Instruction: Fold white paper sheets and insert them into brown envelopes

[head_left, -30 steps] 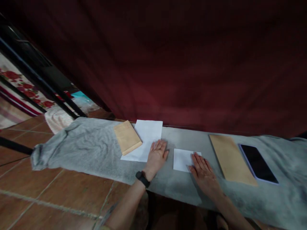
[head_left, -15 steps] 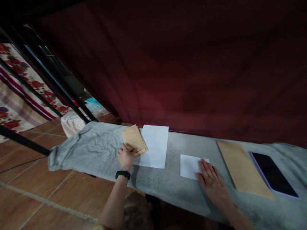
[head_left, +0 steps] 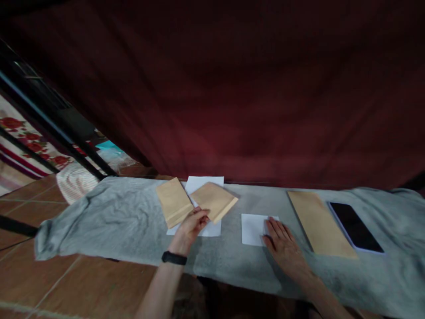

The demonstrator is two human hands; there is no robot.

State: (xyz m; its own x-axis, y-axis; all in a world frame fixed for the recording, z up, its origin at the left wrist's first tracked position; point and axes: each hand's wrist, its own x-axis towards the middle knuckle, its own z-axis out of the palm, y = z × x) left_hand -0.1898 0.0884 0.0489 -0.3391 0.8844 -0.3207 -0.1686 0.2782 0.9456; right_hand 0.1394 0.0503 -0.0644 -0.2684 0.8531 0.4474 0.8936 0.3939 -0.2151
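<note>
Between the thumb and fingers of my left hand (head_left: 194,222) is a small brown paper envelope (head_left: 215,200), pinched at its near corner and raised over the white paper sheets (head_left: 207,180). Another brown envelope (head_left: 174,201) lies to its left, partly over the same sheets. My right hand (head_left: 283,246) rests flat with fingers stretched out, its fingertips on the right part of a small white folded paper (head_left: 253,229). A larger brown envelope (head_left: 320,223) lies to the right of that hand.
A phone (head_left: 357,227) with a dark screen lies beside the large envelope. Grey cloth (head_left: 116,217) covers the long bench, bunched at both ends. Behind it hangs a dark red curtain (head_left: 232,110). Black metal bars (head_left: 66,128) stand at the left above the tiled floor (head_left: 83,288).
My left hand moved from the white sheets to the stack of small envelopes, took one, and carried it right. One envelope stays behind. My right hand keeps its place on the folded paper.
</note>
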